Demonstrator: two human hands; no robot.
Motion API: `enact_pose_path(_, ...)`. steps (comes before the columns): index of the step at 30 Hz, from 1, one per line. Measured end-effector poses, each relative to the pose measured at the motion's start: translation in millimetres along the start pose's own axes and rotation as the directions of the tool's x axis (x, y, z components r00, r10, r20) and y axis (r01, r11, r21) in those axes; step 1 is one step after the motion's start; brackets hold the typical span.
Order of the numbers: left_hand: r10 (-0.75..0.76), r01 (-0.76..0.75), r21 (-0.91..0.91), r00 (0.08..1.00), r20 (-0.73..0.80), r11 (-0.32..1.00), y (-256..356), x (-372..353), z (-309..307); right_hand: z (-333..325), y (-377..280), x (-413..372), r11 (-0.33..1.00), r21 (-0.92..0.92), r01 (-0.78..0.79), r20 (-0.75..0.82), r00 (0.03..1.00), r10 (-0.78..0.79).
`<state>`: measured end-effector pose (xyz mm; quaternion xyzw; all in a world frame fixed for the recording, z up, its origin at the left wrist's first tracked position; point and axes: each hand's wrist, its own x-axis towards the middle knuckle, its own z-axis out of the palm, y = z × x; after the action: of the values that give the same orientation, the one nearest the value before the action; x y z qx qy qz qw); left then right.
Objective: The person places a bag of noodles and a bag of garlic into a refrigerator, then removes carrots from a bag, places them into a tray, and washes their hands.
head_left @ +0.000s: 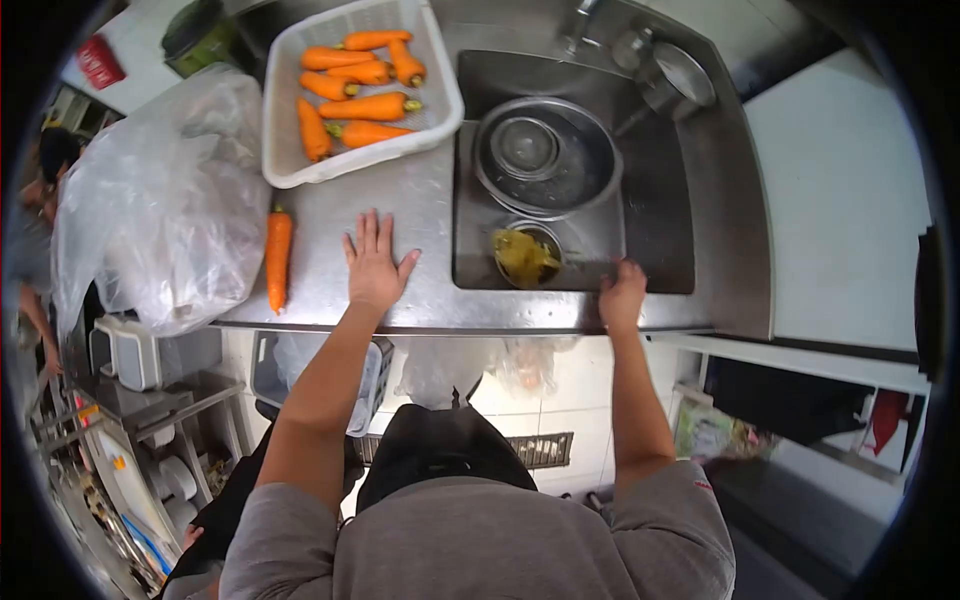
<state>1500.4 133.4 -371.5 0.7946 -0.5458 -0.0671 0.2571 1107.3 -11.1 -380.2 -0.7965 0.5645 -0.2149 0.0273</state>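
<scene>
My left hand (376, 268) lies flat on the steel counter (425, 215), its fingers spread and nothing under them but metal. To its left a single carrot (278, 260) rests beside a large clear plastic bag (165, 200). Farther back stands a white plastic basket (447, 85) with several carrots (375, 106) in it. At the sink's front edge (540, 297), my right hand (624, 290) is curled over the rim, with its fingers partly hidden. Left of that hand, a small bowl in the sink contains something yellow and crumpled (522, 257).
A large metal basin (603, 190) sits in the sink with a smaller metal bowl (526, 148) inside. A metal pot (682, 78) and the faucet (580, 22) are at the back. Below the counter is a grey crate (376, 385). Another person (35, 240) is at the far left.
</scene>
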Motion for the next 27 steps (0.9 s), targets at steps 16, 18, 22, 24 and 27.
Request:
enact_pose_path(16,-0.054,0.017,0.274,0.991,0.126,0.962,3.5,3.6,-0.6,-19.8,-30.5,-33.9,0.999,-0.029,-0.013,-0.093,0.996,0.011)
enact_pose_path(18,-0.065,0.036,0.248,0.992,0.109,0.968,6.5,4.7,-7.9,-12.1,-23.8,-34.9,0.997,-0.072,0.001,-0.108,0.994,-0.008)
enact_pose_path(22,-0.071,0.038,0.238,0.989,0.131,0.971,5.7,7.3,-8.7,-0.8,-18.8,-0.3,0.963,-0.005,-0.269,0.020,0.963,0.269)
enact_pose_path(24,-0.087,0.057,0.241,0.989,0.118,0.969,4.3,3.8,-7.5,-1.9,-31.4,62.7,0.980,0.044,-0.193,-0.008,0.981,0.194)
enact_pose_path(27,-0.069,0.023,0.275,0.985,0.160,0.961,-2.2,6.1,-4.0,5.1,-64.0,178.5,0.984,0.109,0.141,-0.148,0.981,-0.124)
